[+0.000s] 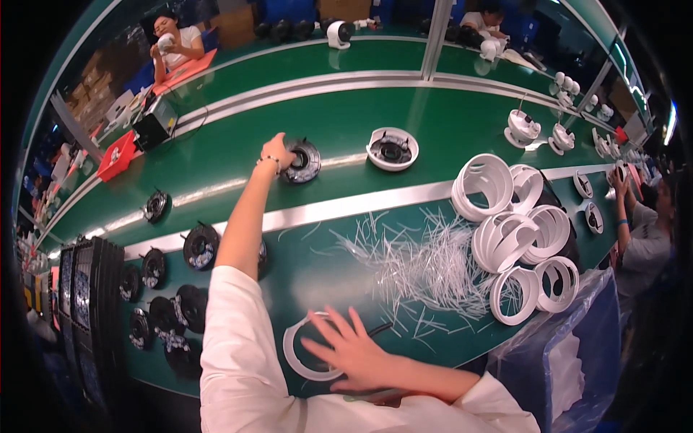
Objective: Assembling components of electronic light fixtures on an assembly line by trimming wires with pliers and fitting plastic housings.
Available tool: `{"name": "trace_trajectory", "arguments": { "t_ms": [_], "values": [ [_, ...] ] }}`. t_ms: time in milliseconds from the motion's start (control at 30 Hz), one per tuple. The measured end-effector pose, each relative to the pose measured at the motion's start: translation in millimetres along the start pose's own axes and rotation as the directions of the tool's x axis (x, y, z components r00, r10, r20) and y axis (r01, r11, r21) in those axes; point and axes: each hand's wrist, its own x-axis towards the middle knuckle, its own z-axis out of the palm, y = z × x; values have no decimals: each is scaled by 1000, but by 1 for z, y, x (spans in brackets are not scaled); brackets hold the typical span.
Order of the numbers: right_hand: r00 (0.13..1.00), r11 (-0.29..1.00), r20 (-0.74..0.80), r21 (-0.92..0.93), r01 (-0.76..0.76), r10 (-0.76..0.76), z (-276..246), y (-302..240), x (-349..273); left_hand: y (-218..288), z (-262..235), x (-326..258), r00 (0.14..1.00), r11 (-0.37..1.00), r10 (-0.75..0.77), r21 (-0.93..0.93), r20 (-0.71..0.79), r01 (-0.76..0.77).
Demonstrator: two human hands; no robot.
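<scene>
My left arm reaches across to the green conveyor belt. There my left hand [276, 153] grips the left edge of a black round part [310, 164] with a dark centre and glossy film on it. To its right on the belt is a white bowl-shaped housing [392, 163] with a black part inside. My right hand [354, 351], fingers spread and slightly blurred, is over a white ring [292, 353] near the bench's front edge. I cannot tell whether it touches the ring. A thin black tool-like piece [380, 329] shows beside those fingers.
White rings [482, 189] are stacked at right beside a heap of clear plastic strips [426, 267]. Black round parts [201, 245] and black trays [86, 303] stand at left. A blue, plastic-lined bin [530, 361] is at front right. Co-workers sit across the belt and at right.
</scene>
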Motion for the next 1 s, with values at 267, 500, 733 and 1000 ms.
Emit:
{"name": "trace_trajectory", "arguments": {
  "t_ms": [267,500,733,1000],
  "values": [
    [999,997,-40,80,-15,18,-2,19,16,22,-76,-121,977,491,3,-852,212,183],
    [491,436,-649,757,486,581,-42,60,12,66,-56,-236,990,274,16,-951,-143,-142],
    [486,735,-743,626,261,460,-34,69,13,82,-45,-268,843,-103,518,-968,145,230],
    [684,834,-672,524,171,282,-34,63,17,76,-46,-245,706,-464,526,-536,473,705]
  ]
}}
